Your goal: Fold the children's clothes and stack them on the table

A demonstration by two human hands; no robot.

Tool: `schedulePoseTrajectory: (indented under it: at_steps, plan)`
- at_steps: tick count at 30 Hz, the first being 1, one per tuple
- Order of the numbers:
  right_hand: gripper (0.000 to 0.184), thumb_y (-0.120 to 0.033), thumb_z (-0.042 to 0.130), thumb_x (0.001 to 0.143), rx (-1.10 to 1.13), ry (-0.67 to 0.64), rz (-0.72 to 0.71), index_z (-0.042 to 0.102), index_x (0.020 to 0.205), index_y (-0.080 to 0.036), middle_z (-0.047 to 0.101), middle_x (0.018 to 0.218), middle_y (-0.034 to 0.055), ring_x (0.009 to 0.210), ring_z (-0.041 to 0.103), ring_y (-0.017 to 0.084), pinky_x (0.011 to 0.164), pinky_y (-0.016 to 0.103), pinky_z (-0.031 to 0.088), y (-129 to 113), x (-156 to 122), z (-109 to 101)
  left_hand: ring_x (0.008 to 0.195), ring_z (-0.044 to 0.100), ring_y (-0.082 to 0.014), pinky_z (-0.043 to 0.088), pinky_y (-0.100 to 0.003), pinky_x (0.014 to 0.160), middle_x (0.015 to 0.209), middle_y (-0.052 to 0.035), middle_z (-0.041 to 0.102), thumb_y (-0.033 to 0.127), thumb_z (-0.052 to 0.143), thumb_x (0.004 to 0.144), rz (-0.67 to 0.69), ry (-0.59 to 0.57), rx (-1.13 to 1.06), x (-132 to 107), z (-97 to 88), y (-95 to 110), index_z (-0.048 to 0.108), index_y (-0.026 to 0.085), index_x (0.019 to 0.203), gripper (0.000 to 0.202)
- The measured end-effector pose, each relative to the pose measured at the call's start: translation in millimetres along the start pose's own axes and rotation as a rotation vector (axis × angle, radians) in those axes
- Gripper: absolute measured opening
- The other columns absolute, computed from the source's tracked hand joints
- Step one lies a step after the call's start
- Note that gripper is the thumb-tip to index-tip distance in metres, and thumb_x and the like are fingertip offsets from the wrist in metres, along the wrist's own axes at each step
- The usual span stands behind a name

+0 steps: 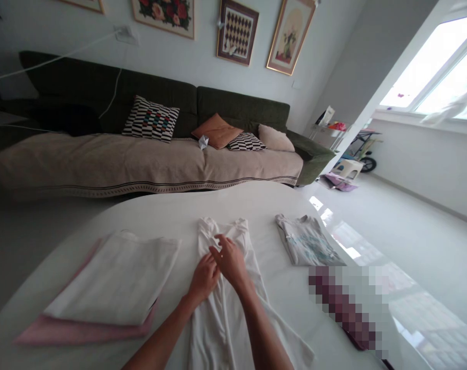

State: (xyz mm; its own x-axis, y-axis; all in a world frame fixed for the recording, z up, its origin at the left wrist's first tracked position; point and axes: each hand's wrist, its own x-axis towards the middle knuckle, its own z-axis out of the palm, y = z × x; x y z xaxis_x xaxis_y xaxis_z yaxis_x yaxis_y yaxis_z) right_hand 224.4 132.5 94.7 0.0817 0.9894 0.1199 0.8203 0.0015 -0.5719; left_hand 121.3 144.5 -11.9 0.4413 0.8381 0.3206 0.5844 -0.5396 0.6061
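Note:
A long white garment (228,313) lies lengthwise on the white table in front of me, its upper end gathered in soft creases and its lower part running out of view. My left hand (205,277) rests on the middle of it, fingers lying against the cloth and partly covered by the other hand. Just above and to the right, my right hand (231,259) is open over the garment, thumb and index finger apart with nothing seen between them. Whether its lower fingers touch the cloth I cannot tell.
Folded white cloth (118,277) lies over pink cloth (83,331) at left. At right are a folded grey T-shirt (308,239) and a blurred maroon item (345,313) near the table's edge (252,187). Behind stands a green sofa (241,105) with cushions.

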Motion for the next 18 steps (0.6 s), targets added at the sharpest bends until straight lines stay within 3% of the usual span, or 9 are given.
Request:
schedulePoseTrajectory:
  at_steps: [3, 6, 8, 10, 13, 15, 18]
  plan:
    - [0.024, -0.034, 0.040, 0.085, 0.121, 0.082, 0.109, 0.054, 0.100, -0.021, 0.064, 0.087, 0.0034, 0.070, 0.061, 0.013, 0.067, 0.024, 0.045, 49, -70, -5, 0.122, 0.042, -0.0192, 0.032, -0.038, 0.105, 0.125, -0.0050, 0.055, 0.024, 0.041, 0.084, -0.038, -0.019, -0.021, 2, -0.2, -1, 0.057, 0.021, 0.114, 0.033]
    - [0.032, -0.038, 0.043, 0.081, -0.027, 0.260, 0.242, 0.053, 0.102, -0.017, 0.061, 0.098, 0.0106, 0.090, 0.058, 0.022, 0.080, 0.034, 0.044, 120, -143, -21, 0.119, 0.045, -0.0161, 0.034, -0.032, 0.102, 0.122, -0.0033, 0.057, 0.028, 0.040, 0.085, -0.115, -0.043, -0.055, 8, -1.0, 0, 0.060, 0.022, 0.105, 0.029]
    - [0.036, -0.039, 0.047, 0.077, -0.101, 0.257, 0.301, 0.053, 0.104, -0.016, 0.061, 0.097, 0.0112, 0.093, 0.057, 0.024, 0.083, 0.037, 0.043, 157, -179, -32, 0.109, 0.053, -0.0146, 0.041, -0.028, 0.094, 0.112, -0.0025, 0.063, 0.029, 0.036, 0.087, -0.217, -0.050, -0.071, 17, -1.8, 1, 0.059, 0.022, 0.099, 0.027]
    - [0.033, -0.037, 0.049, 0.074, -0.133, 0.151, 0.370, 0.055, 0.099, -0.017, 0.062, 0.084, 0.0074, 0.083, 0.058, 0.022, 0.078, 0.035, 0.045, 176, -201, -40, 0.096, 0.060, -0.0153, 0.046, -0.027, 0.082, 0.100, -0.0037, 0.067, 0.030, 0.034, 0.088, -0.355, -0.046, -0.067, 30, -3.0, 2, 0.056, 0.021, 0.100, 0.026]
    - [0.013, -0.032, 0.050, 0.073, -0.165, -0.002, 0.432, 0.057, 0.078, -0.021, 0.058, 0.065, 0.0021, 0.069, 0.057, 0.020, 0.067, 0.031, 0.045, 169, -210, -48, 0.086, 0.063, -0.0193, 0.047, -0.031, 0.074, 0.091, -0.0067, 0.067, 0.035, 0.040, 0.087, -0.543, -0.044, -0.038, 55, -5.2, 3, 0.049, 0.018, 0.108, 0.029]
    - [0.010, -0.029, 0.047, 0.076, -0.198, 0.088, 0.377, 0.054, 0.071, -0.022, 0.058, 0.069, 0.0037, 0.073, 0.056, 0.020, 0.067, 0.032, 0.045, 146, -209, -49, 0.084, 0.063, -0.0196, 0.047, -0.034, 0.074, 0.091, -0.0065, 0.066, 0.038, 0.046, 0.085, -0.613, -0.059, -0.026, 71, -6.5, 2, 0.048, 0.016, 0.111, 0.034]
    - [0.010, -0.022, 0.042, 0.081, -0.219, 0.273, 0.196, 0.052, 0.079, -0.022, 0.059, 0.079, 0.0058, 0.078, 0.055, 0.020, 0.071, 0.032, 0.045, 107, -214, -40, 0.085, 0.060, -0.0168, 0.048, -0.037, 0.076, 0.098, -0.0053, 0.061, 0.037, 0.051, 0.084, -0.657, -0.082, -0.021, 86, -7.3, 0, 0.051, 0.016, 0.110, 0.034]
